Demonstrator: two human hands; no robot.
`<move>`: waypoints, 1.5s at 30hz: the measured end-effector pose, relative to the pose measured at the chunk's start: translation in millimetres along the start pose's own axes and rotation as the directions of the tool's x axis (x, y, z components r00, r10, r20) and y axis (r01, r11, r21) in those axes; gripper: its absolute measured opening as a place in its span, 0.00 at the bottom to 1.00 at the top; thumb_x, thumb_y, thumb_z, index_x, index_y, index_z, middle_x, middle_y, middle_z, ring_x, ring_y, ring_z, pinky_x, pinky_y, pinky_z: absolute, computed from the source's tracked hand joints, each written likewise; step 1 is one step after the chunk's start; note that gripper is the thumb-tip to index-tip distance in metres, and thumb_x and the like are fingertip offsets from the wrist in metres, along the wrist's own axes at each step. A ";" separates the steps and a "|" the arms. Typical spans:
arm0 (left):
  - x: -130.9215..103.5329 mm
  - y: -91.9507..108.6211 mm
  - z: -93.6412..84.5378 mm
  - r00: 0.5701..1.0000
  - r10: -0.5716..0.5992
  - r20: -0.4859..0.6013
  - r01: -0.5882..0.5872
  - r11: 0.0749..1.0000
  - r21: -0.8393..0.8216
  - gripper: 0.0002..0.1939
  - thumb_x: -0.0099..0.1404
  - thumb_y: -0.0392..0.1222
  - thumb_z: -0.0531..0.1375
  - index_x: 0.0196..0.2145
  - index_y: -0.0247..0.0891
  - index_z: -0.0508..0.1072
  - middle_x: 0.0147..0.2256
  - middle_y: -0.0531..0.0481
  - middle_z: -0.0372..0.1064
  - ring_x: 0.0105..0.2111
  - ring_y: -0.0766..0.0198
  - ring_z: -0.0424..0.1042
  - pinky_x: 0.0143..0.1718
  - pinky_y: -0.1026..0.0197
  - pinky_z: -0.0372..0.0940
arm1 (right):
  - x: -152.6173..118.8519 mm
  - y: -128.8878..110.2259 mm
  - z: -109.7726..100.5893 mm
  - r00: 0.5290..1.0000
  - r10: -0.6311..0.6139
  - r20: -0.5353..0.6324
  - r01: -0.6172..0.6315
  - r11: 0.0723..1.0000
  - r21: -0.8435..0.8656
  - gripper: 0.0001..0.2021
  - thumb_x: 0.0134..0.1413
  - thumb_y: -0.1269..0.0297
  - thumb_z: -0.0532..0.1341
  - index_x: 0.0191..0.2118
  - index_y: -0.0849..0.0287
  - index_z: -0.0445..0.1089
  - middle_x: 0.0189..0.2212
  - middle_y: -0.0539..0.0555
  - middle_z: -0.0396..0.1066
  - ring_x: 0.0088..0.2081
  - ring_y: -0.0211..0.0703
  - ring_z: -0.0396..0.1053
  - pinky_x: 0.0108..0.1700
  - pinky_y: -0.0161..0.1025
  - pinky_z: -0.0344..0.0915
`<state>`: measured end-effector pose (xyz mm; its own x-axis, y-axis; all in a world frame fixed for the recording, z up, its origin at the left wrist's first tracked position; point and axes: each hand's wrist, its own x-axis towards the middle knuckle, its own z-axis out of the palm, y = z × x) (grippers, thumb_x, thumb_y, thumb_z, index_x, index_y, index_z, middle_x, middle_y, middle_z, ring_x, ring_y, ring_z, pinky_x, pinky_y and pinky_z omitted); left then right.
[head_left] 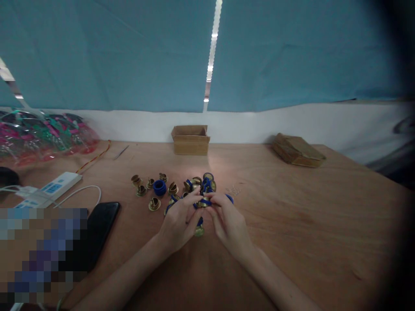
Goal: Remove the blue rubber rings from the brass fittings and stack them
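Observation:
Between the fingertips of both hands is a brass part with a blue ring (204, 202). My left hand (180, 220) pinches it from the left, and my right hand (228, 218) from the right. Just beyond them lies a pile of brass parts with blue rings (208, 183), partly hidden by my fingers. Several brass parts without rings (154, 204) are scattered to the left. Among these sits a blue ring stack (159, 187). Below my fingertips, another brass and blue part (199, 230) rests on the table.
An open cardboard box (191, 144) stands at the back of the wooden table (292, 224). A brown carton (298, 150) lies back right. At left are a power strip (53, 190) with cables, a black phone (103, 229) and plastic-wrapped items (48, 134). Small clear pieces (233, 190) lie right of the pile.

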<state>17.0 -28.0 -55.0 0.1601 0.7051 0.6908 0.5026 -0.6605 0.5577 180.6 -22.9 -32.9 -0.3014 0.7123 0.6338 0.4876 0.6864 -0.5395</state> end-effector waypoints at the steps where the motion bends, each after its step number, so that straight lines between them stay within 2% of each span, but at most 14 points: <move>1: 0.1 0.4 0.1 1.000 0.000 -0.027 0.000 1.000 0.010 0.20 0.63 0.32 0.58 0.52 0.42 0.61 0.56 0.41 0.65 0.53 0.56 0.69 0.52 0.53 0.68 | -0.4 0.1 0.1 1.000 0.004 -0.007 -0.004 1.000 0.003 0.08 0.61 0.71 0.53 0.46 0.55 0.59 0.43 0.57 0.69 0.44 0.45 0.70 0.45 0.42 0.70; 4: 0.8 1.3 -0.3 0.997 0.003 -0.075 0.001 0.999 0.053 0.19 0.63 0.33 0.59 0.50 0.42 0.63 0.53 0.42 0.68 0.50 0.57 0.71 0.50 0.55 0.69 | -1.0 -0.3 -0.1 1.000 0.018 -0.015 -0.018 1.000 0.003 0.08 0.61 0.70 0.54 0.45 0.55 0.59 0.43 0.57 0.69 0.45 0.44 0.70 0.46 0.42 0.70; 7: 0.9 1.0 -0.1 0.997 -0.026 -0.067 0.032 0.996 0.081 0.18 0.62 0.35 0.60 0.50 0.41 0.64 0.50 0.43 0.71 0.45 0.59 0.74 0.47 0.57 0.71 | -0.4 -1.2 -1.2 1.000 0.014 -0.010 -0.014 1.000 -0.016 0.07 0.61 0.69 0.55 0.45 0.55 0.60 0.43 0.57 0.69 0.45 0.45 0.70 0.46 0.43 0.70; 15: 6.7 5.4 -0.7 0.975 -0.212 -0.064 0.207 0.975 -0.077 0.13 0.62 0.34 0.59 0.44 0.40 0.63 0.40 0.48 0.76 0.39 0.62 0.77 0.36 0.64 0.73 | 3.0 -2.2 -2.1 0.999 -0.007 -0.043 0.006 1.000 -0.022 0.11 0.59 0.69 0.58 0.46 0.56 0.60 0.45 0.59 0.69 0.47 0.46 0.70 0.47 0.44 0.70; 21: 9.4 7.7 -2.5 0.962 -0.263 -0.067 0.258 0.963 -0.073 0.12 0.61 0.34 0.60 0.42 0.40 0.63 0.36 0.49 0.77 0.38 0.62 0.78 0.36 0.64 0.72 | 1.9 -0.5 -0.3 0.997 0.082 -0.013 -0.082 0.997 -0.011 0.13 0.59 0.66 0.57 0.49 0.57 0.61 0.43 0.58 0.71 0.44 0.46 0.72 0.46 0.43 0.71; 25: 7.6 6.7 -1.0 0.961 -0.268 -0.063 0.264 0.962 -0.066 0.11 0.61 0.35 0.60 0.41 0.40 0.63 0.34 0.50 0.76 0.37 0.62 0.78 0.35 0.65 0.72 | 0.4 2.0 0.8 0.994 0.111 -0.017 -0.111 0.994 0.016 0.13 0.60 0.66 0.57 0.50 0.57 0.61 0.42 0.58 0.72 0.42 0.45 0.74 0.44 0.43 0.72; 29: 6.3 4.7 -1.0 0.969 -0.242 -0.057 0.241 0.970 -0.028 0.13 0.61 0.37 0.61 0.42 0.39 0.63 0.34 0.49 0.75 0.35 0.63 0.77 0.35 0.65 0.71 | 0.5 2.9 0.4 0.995 0.101 -0.003 -0.101 0.995 0.015 0.11 0.60 0.67 0.56 0.49 0.57 0.61 0.41 0.57 0.72 0.42 0.45 0.74 0.43 0.42 0.72; 36: 7.5 5.2 -3.6 0.976 -0.207 -0.062 0.208 0.978 0.015 0.12 0.59 0.38 0.62 0.40 0.39 0.64 0.33 0.50 0.73 0.33 0.65 0.76 0.33 0.66 0.70 | 1.1 1.8 -0.7 0.996 0.083 -0.043 -0.084 0.996 -0.009 0.10 0.60 0.69 0.56 0.48 0.57 0.63 0.40 0.56 0.73 0.40 0.44 0.74 0.43 0.41 0.72; 45: 4.9 4.6 -4.0 0.984 -0.154 -0.088 0.160 0.985 0.062 0.12 0.58 0.38 0.63 0.39 0.39 0.64 0.32 0.51 0.73 0.30 0.67 0.75 0.31 0.67 0.69 | 2.1 -0.3 -0.2 0.997 0.058 -0.058 -0.058 0.998 0.005 0.08 0.60 0.70 0.55 0.45 0.56 0.61 0.42 0.57 0.71 0.42 0.45 0.72 0.43 0.42 0.71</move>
<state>16.7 -28.6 -47.2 0.0055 0.7732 0.6342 0.5732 -0.5221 0.6316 180.0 -21.7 -31.3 -0.2247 0.7415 0.6322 0.4999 0.6446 -0.5784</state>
